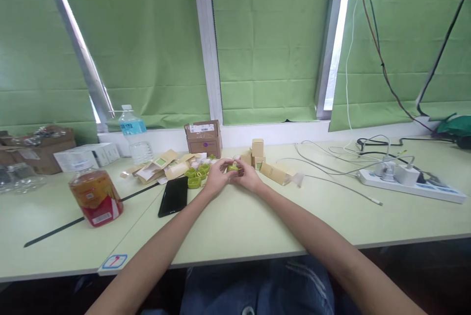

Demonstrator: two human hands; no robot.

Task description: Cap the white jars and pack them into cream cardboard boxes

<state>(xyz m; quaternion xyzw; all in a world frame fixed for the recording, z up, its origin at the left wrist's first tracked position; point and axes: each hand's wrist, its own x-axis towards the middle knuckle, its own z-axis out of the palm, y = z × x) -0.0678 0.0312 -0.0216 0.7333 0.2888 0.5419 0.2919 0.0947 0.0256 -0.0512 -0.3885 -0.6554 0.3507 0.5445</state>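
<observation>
Both my hands meet over the middle of the table around a small yellow-green piece (232, 167); its exact kind is too small to tell. My left hand (218, 175) curls its fingers round the left side. My right hand (248, 175) closes on it from the right. Just left of my left hand lie several green moulded pieces (194, 182) in a loose heap. Behind my right hand stand small kraft cardboard boxes (258, 147), partly stacked. An opened kraft box (275, 173) lies on its side to the right, with clear plastic sticking out.
A black phone (173, 197) and flattened kraft packaging (162, 168) lie left. Beyond are a tea bottle (98, 199), a water bottle (135, 136) and a brown carton (203, 139). At right, a power strip (437, 191) and loose cables (342, 186) spread over the table (250, 231).
</observation>
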